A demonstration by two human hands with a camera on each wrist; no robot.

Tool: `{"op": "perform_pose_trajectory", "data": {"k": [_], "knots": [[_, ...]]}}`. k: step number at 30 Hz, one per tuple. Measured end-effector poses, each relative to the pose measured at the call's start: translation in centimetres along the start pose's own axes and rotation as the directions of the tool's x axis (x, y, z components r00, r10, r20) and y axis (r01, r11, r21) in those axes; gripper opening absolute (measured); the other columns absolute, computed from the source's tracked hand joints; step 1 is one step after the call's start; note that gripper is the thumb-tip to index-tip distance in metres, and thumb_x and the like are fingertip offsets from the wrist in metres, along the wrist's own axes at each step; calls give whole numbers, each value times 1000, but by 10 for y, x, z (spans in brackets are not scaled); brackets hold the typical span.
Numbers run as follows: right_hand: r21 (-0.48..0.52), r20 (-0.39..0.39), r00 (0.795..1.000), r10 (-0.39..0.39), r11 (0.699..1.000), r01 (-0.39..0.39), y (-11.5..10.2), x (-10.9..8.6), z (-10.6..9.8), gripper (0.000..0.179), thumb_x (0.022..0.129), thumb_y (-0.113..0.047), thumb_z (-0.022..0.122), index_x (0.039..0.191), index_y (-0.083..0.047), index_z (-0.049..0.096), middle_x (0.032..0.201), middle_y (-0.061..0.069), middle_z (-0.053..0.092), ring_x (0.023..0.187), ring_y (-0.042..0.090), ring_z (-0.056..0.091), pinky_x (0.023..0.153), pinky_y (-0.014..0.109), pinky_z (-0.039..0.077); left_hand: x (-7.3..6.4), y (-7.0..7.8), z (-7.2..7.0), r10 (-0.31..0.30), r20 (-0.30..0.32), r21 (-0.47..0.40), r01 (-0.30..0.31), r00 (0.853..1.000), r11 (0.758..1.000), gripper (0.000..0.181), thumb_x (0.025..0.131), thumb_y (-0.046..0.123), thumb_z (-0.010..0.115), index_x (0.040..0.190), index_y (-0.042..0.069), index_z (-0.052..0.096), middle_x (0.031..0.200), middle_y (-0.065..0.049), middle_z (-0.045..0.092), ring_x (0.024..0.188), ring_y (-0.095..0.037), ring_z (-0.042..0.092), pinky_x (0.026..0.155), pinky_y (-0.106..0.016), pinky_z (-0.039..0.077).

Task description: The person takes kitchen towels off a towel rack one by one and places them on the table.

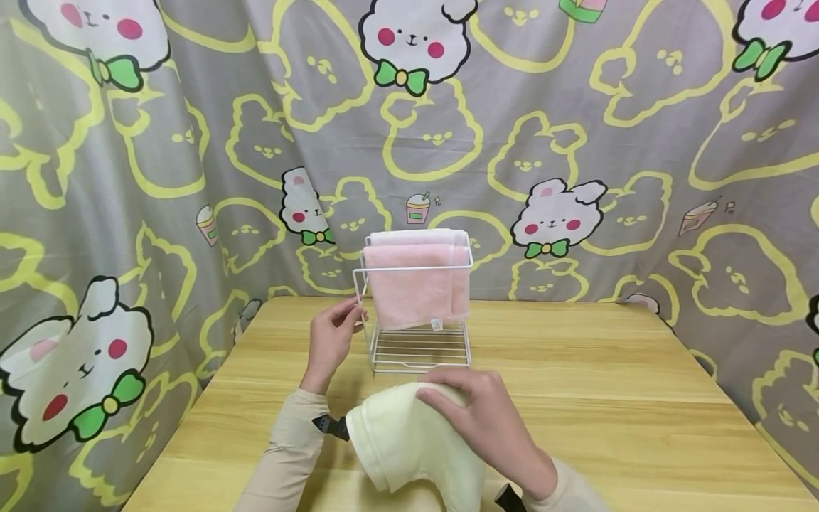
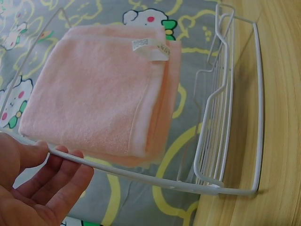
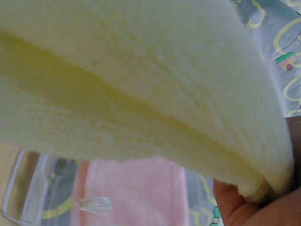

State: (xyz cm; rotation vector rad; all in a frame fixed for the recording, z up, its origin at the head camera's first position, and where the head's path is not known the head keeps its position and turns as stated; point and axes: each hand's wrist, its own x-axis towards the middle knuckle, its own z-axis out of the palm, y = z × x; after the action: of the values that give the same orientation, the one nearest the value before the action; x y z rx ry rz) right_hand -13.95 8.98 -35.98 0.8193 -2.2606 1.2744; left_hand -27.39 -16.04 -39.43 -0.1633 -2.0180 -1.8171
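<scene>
The left hand (image 1: 333, 341) is closed around the left upright of a white, open-framed metal wire rack (image 2: 260, 108); the thin rod is pinched between thumb and fingers, as is seen closely in the left wrist view. Around that arm a long beige sleeve (image 1: 281, 448) is worn, with a black strap (image 1: 330, 427) near the wrist. The rack is stood upright on a light wood-grained table (image 1: 608, 398), and its slatted bottom shelf is left in view. From the upper part of the rack, just behind the bare front bar, a folded pale pink terry towel (image 1: 409, 291) is hung, with a small white label (image 1: 437, 325) attached at its lower edge. Behind it, a folded whitish cloth (image 1: 409, 238) is hung. In front of the rack, a soft pale yellow towel (image 1: 409, 434) is held above the table, its hemmed left end drooping and its other end cut off by the lower frame edge. Its folded top is gripped between thumb and fingers by the right hand (image 1: 483, 419). The background is covered by a grey curtain (image 1: 630, 160) printed with yellow outlines and white rabbits.
</scene>
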Motion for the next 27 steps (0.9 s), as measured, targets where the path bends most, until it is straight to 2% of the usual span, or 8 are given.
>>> {"op": "perform_pose_trajectory", "data": {"k": [4, 6, 14, 17, 20, 27], "knots": [[11, 28, 998, 53, 999, -53, 9, 2, 5, 11, 90, -27, 80, 99, -22, 81, 101, -14, 77, 97, 2, 72, 87, 24, 64, 0, 0, 0, 2, -1, 1, -2, 1000, 1000, 24, 97, -2, 67, 120, -4, 72, 102, -32, 72, 90, -31, 74, 80, -28, 67], [19, 42, 995, 96, 995, -97, 16, 3, 8, 11, 90, -29, 80, 99, -23, 81, 101, -14, 77, 97, 3, 72, 87, 24, 64, -1, 0, 0, 1, 0, 4, -1, 1000, 1000, 24, 97, -1, 67, 120, -4, 72, 102, -32, 72, 90, -31, 73, 80, -29, 67], [49, 57, 960, 274, 960, -276, 47, 9, 19, 14, 91, -31, 79, 102, -22, 81, 101, -11, 78, 98, 8, 73, 90, 26, 63, -1, -1, 0, -4, 2, 3, 4, 1000, 1000, 24, 97, 1, 68, 121, -4, 72, 102, -30, 73, 82, -10, 71, 79, -26, 67], [48, 53, 954, 295, 953, -298, 58, 12, 21, 12, 91, -29, 80, 100, -23, 81, 99, -11, 78, 97, 8, 73, 90, 26, 62, -1, -1, 1, -2, 3, 9, 2, 1000, 1000, 24, 97, 0, 68, 121, -4, 72, 103, -30, 73, 80, -6, 70, 78, -25, 67], [41, 49, 952, 302, 952, -304, 67, 14, 23, 10, 91, -27, 80, 99, -22, 81, 98, -11, 78, 96, 9, 73, 91, 27, 62, 0, -1, 1, -13, 5, 4, 13, 1000, 1000, 25, 98, 0, 67, 121, -5, 71, 104, -30, 73, 81, -8, 71, 80, -27, 67], [13, 38, 947, 318, 948, -319, 87, 17, 30, 10, 90, -23, 80, 99, -19, 82, 99, -6, 79, 98, 15, 74, 93, 38, 63, 0, -1, 0, -21, -2, 8, 21, 1000, 1000, 25, 98, 0, 67, 121, -6, 71, 105, -30, 72, 83, -11, 72, 81, -28, 67]]}}
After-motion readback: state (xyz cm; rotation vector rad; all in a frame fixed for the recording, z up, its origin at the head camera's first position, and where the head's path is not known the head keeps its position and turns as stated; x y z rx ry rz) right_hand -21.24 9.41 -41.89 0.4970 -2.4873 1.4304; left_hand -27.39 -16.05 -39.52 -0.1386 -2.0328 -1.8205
